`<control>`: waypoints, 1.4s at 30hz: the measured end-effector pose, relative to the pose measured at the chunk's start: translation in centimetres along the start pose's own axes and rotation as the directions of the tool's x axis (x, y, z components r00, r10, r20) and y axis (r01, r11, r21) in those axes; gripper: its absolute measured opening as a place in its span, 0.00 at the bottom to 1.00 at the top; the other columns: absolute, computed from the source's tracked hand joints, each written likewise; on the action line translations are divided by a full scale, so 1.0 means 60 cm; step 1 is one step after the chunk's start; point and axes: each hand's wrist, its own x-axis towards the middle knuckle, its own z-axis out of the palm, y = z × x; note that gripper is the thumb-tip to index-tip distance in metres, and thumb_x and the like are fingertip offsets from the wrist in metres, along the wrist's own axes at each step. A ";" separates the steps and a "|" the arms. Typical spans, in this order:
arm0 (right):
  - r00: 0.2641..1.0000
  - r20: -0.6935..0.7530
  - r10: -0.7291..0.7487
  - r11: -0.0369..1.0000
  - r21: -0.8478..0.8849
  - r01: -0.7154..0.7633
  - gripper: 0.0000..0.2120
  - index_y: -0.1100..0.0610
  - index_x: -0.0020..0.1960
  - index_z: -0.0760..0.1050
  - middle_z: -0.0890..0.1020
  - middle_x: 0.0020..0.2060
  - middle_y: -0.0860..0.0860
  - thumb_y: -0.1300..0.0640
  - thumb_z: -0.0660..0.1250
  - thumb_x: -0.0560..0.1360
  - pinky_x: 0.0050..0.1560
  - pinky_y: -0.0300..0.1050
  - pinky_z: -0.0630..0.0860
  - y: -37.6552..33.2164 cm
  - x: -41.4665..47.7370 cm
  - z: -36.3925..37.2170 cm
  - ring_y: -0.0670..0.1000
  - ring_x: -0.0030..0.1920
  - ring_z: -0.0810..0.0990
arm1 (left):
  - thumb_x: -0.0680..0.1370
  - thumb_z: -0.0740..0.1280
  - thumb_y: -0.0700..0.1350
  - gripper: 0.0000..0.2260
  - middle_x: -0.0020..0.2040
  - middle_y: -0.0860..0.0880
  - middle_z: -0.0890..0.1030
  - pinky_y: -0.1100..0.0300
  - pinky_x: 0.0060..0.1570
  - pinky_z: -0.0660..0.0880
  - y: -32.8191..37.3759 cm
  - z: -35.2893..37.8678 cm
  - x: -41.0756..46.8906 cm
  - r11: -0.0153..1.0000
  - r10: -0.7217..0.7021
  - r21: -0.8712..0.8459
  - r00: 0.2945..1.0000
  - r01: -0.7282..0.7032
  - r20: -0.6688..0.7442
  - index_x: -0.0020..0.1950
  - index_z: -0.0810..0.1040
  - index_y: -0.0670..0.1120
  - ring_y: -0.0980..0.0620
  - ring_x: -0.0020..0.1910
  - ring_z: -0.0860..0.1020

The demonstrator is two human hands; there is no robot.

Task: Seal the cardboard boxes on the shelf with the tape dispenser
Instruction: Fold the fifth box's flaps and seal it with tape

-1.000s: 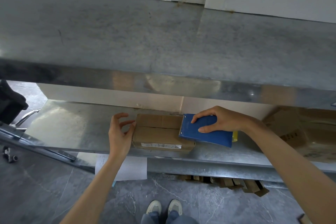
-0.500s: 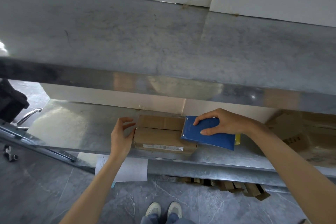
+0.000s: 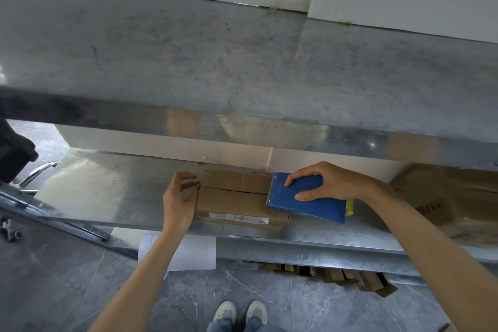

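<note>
Gripping the tape dispenser (image 3: 307, 201) over the right end of the cardboard box (image 3: 231, 203), the right hand (image 3: 330, 182) had the seam (image 3: 234, 191) stretching leftward toward the left hand (image 3: 177, 203), its loosely curled fingers holding nothing.

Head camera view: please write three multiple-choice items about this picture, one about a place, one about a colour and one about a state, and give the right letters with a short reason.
1. Where does the small cardboard box lie?
A. on the lower shelf
B. on the floor
C. on the top shelf

2. What colour is the tape dispenser?
A. red
B. blue
C. green

3. What does the right hand do?
A. hangs idle
B. holds a sheet of paper
C. grips the tape dispenser

Answers:
1 A: the box rests on the lower metal surface.
2 B: its body is plainly blue.
3 C: the hand curls over the dispenser at the box's right end.
</note>
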 end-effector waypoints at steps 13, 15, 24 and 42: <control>1.000 0.016 0.005 0.999 -0.043 -0.004 0.11 0.33 0.54 0.80 0.79 0.58 0.36 0.43 0.73 0.72 0.55 0.41 0.79 -0.003 0.003 -0.005 0.39 0.51 0.80 | 0.72 0.70 0.65 0.30 0.70 0.56 0.72 0.57 0.67 0.70 0.051 0.000 0.008 0.967 0.085 0.192 0.922 -0.167 0.377 0.69 0.73 0.52 0.55 0.70 0.70; 1.000 0.018 0.004 0.999 -0.052 -0.003 0.11 0.33 0.55 0.80 0.79 0.58 0.36 0.43 0.73 0.73 0.56 0.42 0.79 -0.002 0.003 -0.004 0.40 0.52 0.80 | 0.64 0.65 0.77 0.46 0.77 0.59 0.62 0.53 0.73 0.59 0.053 0.011 0.003 0.905 0.098 0.313 0.857 -0.288 0.505 0.75 0.66 0.54 0.57 0.78 0.54; 0.999 0.044 0.009 0.999 -0.051 -0.006 0.12 0.34 0.57 0.78 0.78 0.60 0.38 0.41 0.71 0.73 0.58 0.45 0.78 0.000 -0.002 -0.004 0.43 0.55 0.79 | 0.60 0.61 0.82 0.53 0.79 0.60 0.57 0.47 0.59 0.77 0.048 0.036 -0.001 0.659 0.211 0.516 0.793 -0.547 0.572 0.80 0.59 0.57 0.60 0.79 0.50; 0.996 0.063 -0.057 0.997 0.046 0.054 0.17 0.37 0.59 0.79 0.80 0.59 0.40 0.41 0.71 0.71 0.56 0.54 0.81 0.040 -0.029 -0.037 0.49 0.54 0.82 | 0.62 0.59 0.81 0.49 0.78 0.62 0.59 0.46 0.54 0.79 0.054 0.034 -0.007 0.625 0.235 0.536 0.792 -0.567 0.564 0.79 0.57 0.60 0.59 0.79 0.53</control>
